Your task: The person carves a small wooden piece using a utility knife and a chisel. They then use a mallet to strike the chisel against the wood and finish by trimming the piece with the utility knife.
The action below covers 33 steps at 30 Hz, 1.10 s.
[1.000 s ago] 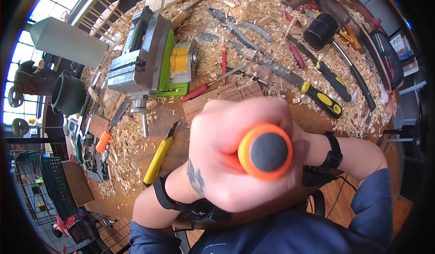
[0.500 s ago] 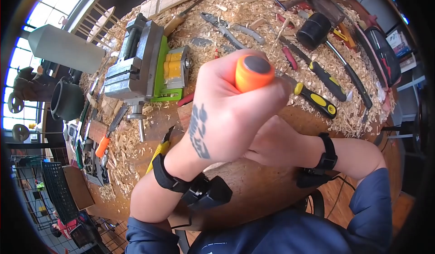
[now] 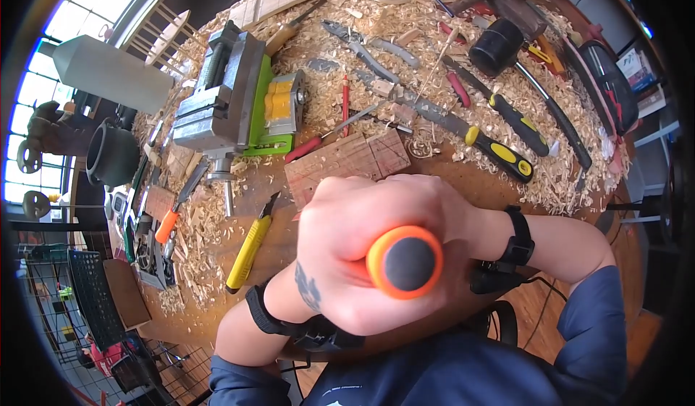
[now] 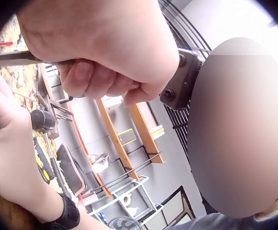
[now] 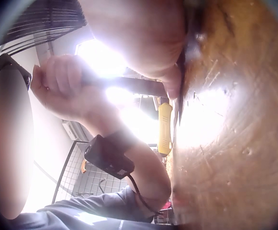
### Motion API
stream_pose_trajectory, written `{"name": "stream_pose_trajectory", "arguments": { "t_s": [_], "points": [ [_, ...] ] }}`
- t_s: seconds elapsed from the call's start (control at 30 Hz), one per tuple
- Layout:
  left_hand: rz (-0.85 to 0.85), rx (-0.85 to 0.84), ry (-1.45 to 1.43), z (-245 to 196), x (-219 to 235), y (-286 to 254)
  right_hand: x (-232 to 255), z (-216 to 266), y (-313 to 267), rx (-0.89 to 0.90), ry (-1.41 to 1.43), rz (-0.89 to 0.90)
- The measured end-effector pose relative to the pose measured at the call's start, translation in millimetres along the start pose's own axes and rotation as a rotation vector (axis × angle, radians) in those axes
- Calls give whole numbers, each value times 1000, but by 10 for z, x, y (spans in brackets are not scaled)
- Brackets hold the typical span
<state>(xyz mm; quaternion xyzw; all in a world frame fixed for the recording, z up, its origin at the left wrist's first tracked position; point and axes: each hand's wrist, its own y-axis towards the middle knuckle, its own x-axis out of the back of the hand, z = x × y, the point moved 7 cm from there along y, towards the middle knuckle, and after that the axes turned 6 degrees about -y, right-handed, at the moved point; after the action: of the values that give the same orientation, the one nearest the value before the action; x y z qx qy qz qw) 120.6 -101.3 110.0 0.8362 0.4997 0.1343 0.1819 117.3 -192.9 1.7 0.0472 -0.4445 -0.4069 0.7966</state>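
My left hand (image 3: 362, 254) grips the orange handle (image 3: 373, 268) of a chisel, its dark grey butt facing the head camera. In the left wrist view its flat blade (image 4: 12, 59) runs out of the fist. The right wrist view shows the blade (image 5: 141, 86) reaching down to fingertips of my right hand (image 5: 139, 36), which is low over the tabletop. A dark thin edge (image 5: 180, 108) lies beside those fingertips. In the head view the left fist hides most of the right hand; I cannot tell what it holds. A yellow utility knife (image 3: 250, 254) lies left of the hands.
A metal vise (image 3: 210, 109) stands behind the hands, beside a marked wooden board (image 3: 347, 163). Wood shavings (image 3: 405, 36) cover much of the table. Among them lie a black mallet (image 3: 496, 47), a yellow-and-black handled rasp (image 3: 499, 152), pliers (image 3: 369, 58) and a red pencil (image 3: 345, 105).
Half a second ago my left fist tilted forward, showing the handle's side; it has swung back toward me, butt up, much as one second ago. The right forearm barely moved.
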Motion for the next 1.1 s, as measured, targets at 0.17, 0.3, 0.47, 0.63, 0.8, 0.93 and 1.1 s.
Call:
{"name": "stream_pose_trajectory", "arguments": {
  "t_s": [0.17,0.3,0.47,0.63,0.8,0.93,1.1],
  "points": [
    [57,-70,-98,-107,-24,-194,-70,-15,-9,64,-103,-11],
    [37,-107,-178,-157,53,-364,-73,-15,-20,37,-78,10],
    [-5,-74,-118,-169,119,-392,-84,-12,-16,40,-71,3],
    [32,-36,-99,-120,162,-319,-77,-36,-3,34,-70,20],
    [-45,22,-175,-67,216,-235,-26,-39,31,-16,12,9],
    [87,-36,-204,-109,174,-222,-32,-39,46,31,-63,40],
    [65,-80,-246,-222,170,-290,-45,-39,60,29,-80,61]
  ]
}}
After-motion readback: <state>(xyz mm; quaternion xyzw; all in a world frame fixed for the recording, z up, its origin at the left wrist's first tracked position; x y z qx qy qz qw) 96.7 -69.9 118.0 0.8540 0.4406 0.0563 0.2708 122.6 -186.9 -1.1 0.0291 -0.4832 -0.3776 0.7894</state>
